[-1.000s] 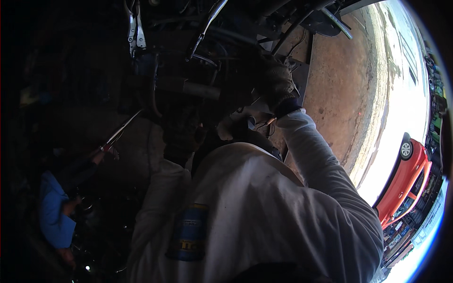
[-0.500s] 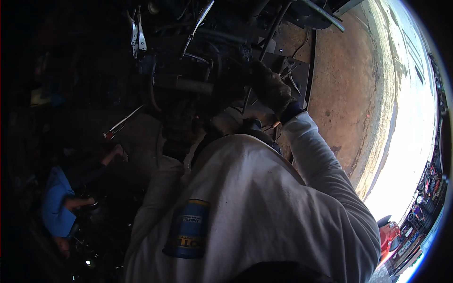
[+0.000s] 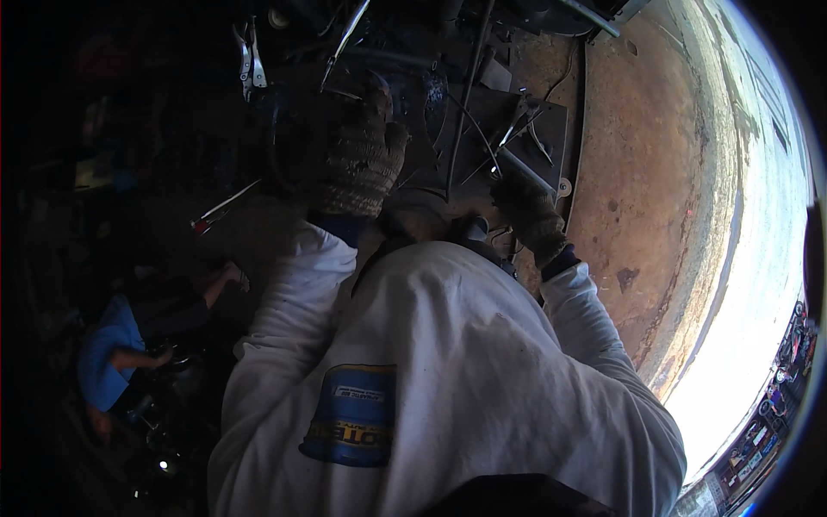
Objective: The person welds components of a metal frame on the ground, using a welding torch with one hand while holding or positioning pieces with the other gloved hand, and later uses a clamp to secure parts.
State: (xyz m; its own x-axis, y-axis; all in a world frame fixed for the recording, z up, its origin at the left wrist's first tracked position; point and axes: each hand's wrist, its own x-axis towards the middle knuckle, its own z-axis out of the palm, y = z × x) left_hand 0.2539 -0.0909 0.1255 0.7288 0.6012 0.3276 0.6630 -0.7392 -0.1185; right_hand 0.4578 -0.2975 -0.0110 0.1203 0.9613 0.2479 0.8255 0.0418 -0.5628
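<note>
Reaching into dark machinery, the gloved left hand (image 3: 357,159) rests on a shadowed part, its finger spread impossible to tell. The gloved right hand (image 3: 527,207) wraps its fingers around a metal rod (image 3: 524,170) lying over a dark steel plate (image 3: 482,129), beside a rusty floor (image 3: 637,172).

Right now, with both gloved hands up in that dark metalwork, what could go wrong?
1. The left hand is raised among dim rods and brackets; its glove could snag, and the shadow hides what it touches.
2. The right hand sits beside thin wires and a metal rod; a slip might catch or bend them.
3. Another person crouches low at the left, so a dropped part could fall towards them.
</note>
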